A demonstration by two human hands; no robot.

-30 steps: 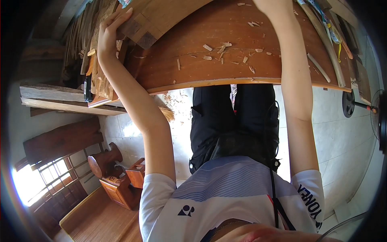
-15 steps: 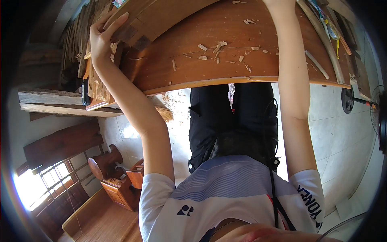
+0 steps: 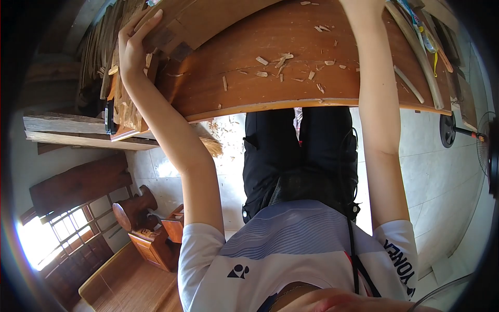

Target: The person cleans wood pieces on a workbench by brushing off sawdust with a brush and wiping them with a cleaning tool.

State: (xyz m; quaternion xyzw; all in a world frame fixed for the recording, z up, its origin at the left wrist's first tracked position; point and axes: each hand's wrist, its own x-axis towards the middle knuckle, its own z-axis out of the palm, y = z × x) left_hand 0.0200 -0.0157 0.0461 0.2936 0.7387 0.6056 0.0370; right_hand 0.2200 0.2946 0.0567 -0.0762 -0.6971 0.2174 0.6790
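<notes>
A long brown board (image 3: 208, 26), wood or cardboard, lies across the top left over the table, with darker square patches at its near end. My left hand (image 3: 134, 46) is at that end. The thumb lies along the board's near side, and the fingers bend round its outer edge, partly hidden. My right arm reaches up to the top edge of the view. Only the base of my right hand (image 3: 361, 4) shows there; its fingers are cut off. Several pale wood chips (image 3: 283, 61) are scattered on the brown wooden table (image 3: 249, 91) between my arms.
Stacked wood strips (image 3: 96, 57) and rough timber stand left of the table. Long sticks (image 3: 416, 49), a short pale stick (image 3: 409, 84) and a yellow-looped item (image 3: 430, 44) lie at right. A fan (image 3: 488, 140) stands far right; carved wooden furniture (image 3: 148, 234) is lower left.
The board's near end has shifted slightly up and left, and my left thumb has moved up a little with it. My right arm is nearly still.
</notes>
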